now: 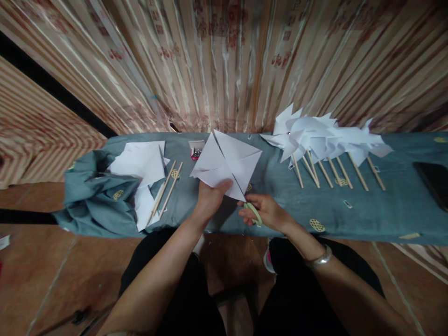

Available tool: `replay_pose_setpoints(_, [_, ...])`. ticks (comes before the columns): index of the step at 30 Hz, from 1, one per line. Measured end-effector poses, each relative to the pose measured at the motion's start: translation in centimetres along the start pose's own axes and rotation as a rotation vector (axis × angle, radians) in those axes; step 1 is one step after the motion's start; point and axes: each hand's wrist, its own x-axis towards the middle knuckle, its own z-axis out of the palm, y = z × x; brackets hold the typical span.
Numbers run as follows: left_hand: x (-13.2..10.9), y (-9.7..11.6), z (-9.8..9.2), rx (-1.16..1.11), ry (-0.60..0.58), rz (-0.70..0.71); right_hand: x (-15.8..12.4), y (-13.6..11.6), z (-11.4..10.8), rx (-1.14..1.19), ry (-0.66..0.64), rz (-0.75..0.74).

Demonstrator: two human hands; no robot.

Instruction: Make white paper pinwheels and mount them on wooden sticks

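My left hand (pixel 211 198) grips the near edge of a white paper square (pixel 241 156), its thumb lying on top. Slits run inward from the square's corners. In my right hand (pixel 261 211) is a pair of scissors with pale green handles (pixel 255 213). The scissors meet the square at its near corner, where the blades are mostly hidden by the paper. The square is held up over the green cloth, between my two hands and the curtain behind.
White pinwheels (pixel 322 135) on wooden sticks lie at the right, beside a dark phone-like object (pixel 432 179). A small open box (pixel 196 150), loose sticks (pixel 171 191) and white paper sheets (pixel 143 161) lie left on the green cloth (pixel 290 219). A pleated curtain (pixel 224 70) hangs behind.
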Motion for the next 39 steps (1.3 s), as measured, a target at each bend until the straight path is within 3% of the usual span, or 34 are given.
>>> replay_pose_setpoints(5, [0.5, 0.8, -0.3, -0.081, 0.018, 0.051, -0.9, 0.6, -0.8, -0.091, -0.048, 0.096])
replay_pose_setpoints(8, [0.7, 1.6, -0.6, -0.102, 0.033, 0.092, -1.7, 0.7, -1.8, -0.283, -0.029, 0.088])
replay_pose_setpoints(13, [0.5, 1.4, -0.9, -0.141, 0.010, 0.070, -3.2, -0.3, -4.9, -0.926, 0.291, 0.016])
replay_pose_setpoints(17, [-0.2, -0.5, -0.5, -0.201, -0.027, -0.053, -4.3, -1.0, -6.9, -1.298, 0.539, 0.126])
replay_pose_setpoints(20, [-1.0, -1.8, 0.0, -0.224, -0.072, -0.145, -4.8, -1.1, -7.4, -1.467, 0.636, 0.205])
replay_pose_setpoints(26, [-2.3, -2.9, 0.3, -0.230, -0.223, -0.234, -5.1, -1.1, -7.4, -1.529, 0.624, 0.209])
replay_pose_setpoints(32, [-2.8, -2.1, -0.5, -0.260, -0.274, -0.300, -5.3, -1.2, -7.5, -1.535, 0.607, 0.208])
replay_pose_setpoints(36, [-2.9, -1.5, -1.6, -0.273, -0.237, -0.279, -5.3, -1.1, -7.6, -1.543, 0.597, 0.201])
replay_pose_setpoints(39, [-2.7, -1.8, -2.8, -0.217, -0.102, -0.234, -5.2, -0.9, -7.7, -1.543, 0.616, 0.184])
